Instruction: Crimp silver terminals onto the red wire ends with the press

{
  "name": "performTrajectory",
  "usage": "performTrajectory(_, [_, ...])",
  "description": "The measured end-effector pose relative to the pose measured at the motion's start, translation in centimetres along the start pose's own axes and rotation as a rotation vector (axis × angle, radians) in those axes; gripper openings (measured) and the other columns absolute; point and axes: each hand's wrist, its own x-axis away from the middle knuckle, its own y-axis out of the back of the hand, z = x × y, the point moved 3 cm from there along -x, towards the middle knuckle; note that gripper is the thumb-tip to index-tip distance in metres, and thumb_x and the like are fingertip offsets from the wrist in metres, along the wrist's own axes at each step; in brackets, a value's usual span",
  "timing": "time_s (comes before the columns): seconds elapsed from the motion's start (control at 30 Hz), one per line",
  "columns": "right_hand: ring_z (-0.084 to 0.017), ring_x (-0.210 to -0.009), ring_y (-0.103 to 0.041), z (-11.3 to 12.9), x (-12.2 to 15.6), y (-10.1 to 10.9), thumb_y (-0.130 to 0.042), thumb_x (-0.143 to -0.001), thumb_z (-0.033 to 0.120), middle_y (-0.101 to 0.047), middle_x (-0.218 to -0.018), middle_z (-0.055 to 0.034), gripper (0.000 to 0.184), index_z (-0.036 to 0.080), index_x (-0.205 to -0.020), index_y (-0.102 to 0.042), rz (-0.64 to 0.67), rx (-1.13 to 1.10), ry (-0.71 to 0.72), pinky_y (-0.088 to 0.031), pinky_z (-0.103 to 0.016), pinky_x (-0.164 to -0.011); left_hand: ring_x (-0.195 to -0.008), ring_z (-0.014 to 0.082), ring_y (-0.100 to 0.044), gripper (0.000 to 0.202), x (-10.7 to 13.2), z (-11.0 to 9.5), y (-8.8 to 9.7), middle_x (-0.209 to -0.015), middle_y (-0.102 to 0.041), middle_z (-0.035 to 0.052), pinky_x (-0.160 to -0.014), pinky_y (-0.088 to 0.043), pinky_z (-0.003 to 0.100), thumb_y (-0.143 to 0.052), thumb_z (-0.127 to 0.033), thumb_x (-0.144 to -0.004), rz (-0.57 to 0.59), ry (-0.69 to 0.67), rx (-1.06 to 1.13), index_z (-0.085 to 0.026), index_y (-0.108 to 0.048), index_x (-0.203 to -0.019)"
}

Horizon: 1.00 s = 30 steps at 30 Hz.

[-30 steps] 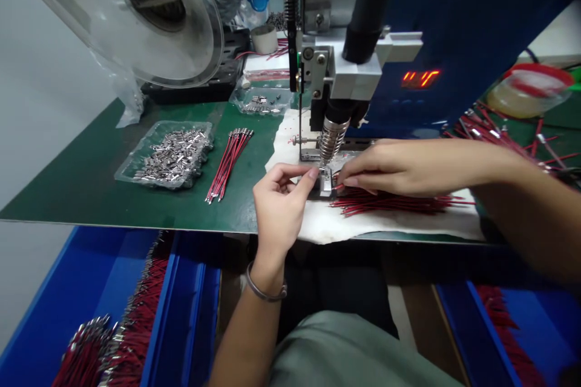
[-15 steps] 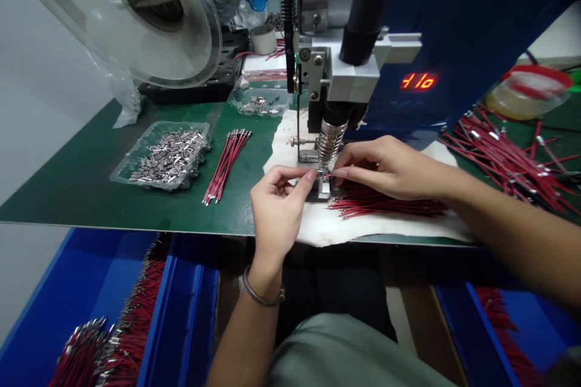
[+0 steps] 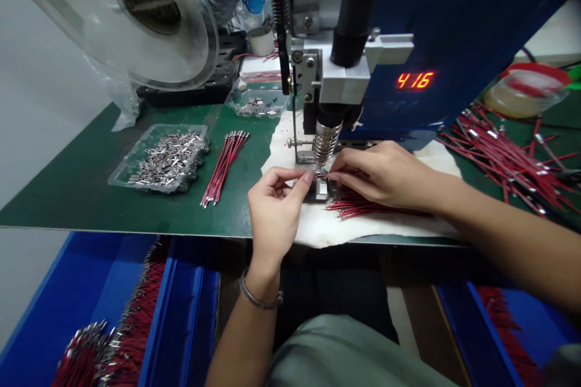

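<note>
At the crimping machine point(image 3: 327, 144), my two hands meet from either side of its small metal die point(image 3: 321, 188). My left hand point(image 3: 278, 205) is closed in a pinch left of the die; whatever sits between its thumb and forefinger is too small to make out. From the right, my right hand point(image 3: 381, 172) pinches a thin red wire, its end lying over the die under the spring-wrapped ram. Beneath that hand, a bundle of red wires point(image 3: 351, 207) rests on a white cloth point(image 3: 318, 233).
Left on the green table point(image 3: 68, 184) are a clear tray point(image 3: 118, 174) of metal terminals and a small bundle of red wires point(image 3: 224, 166). A loose wire pile point(image 3: 503, 157) lies right. Blue bins point(image 3: 102, 266) with wires stand below. A large clear reel point(image 3: 91, 18) hangs upper left.
The red display now reads 416; earlier its digits were unclear. My right hand has shifted slightly left toward the die, its fingers more bunched. My left hand keeps its pinch.
</note>
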Motion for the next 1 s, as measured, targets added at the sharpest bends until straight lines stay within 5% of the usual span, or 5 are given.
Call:
performTrajectory(0.5, [-0.015,-0.067,-0.061,0.45,-0.22,-0.47,-0.049,-0.097,0.033,-0.068,-0.079,-0.0026,0.022,0.017,-0.095,-0.064,-0.025,-0.042,-0.097,-0.036,-0.026,-0.064,-0.064,0.0097,-0.059,0.013,0.01,-0.06,0.01,-0.076,-0.071,0.0024,-0.058,-0.045,0.021,-0.076,-0.029,-0.079,-0.002,-0.003,-0.017,-0.016,-0.072,-0.08])
performTrajectory(1.0, [-0.01,-0.054,-0.05,0.7,0.05,-0.3,-0.057,-0.09,0.026,-0.065,-0.07,-0.0008,0.015,0.015,-0.083,-0.064,-0.137,-0.163,-0.117,-0.033,-0.025,-0.058,-0.06,0.0092,-0.057,0.017,-0.07,0.03,-0.07,-0.075,-0.071,0.003,-0.055,-0.044,0.021,-0.078,-0.031,-0.076,-0.034,0.026,0.016,-0.015,-0.071,-0.079])
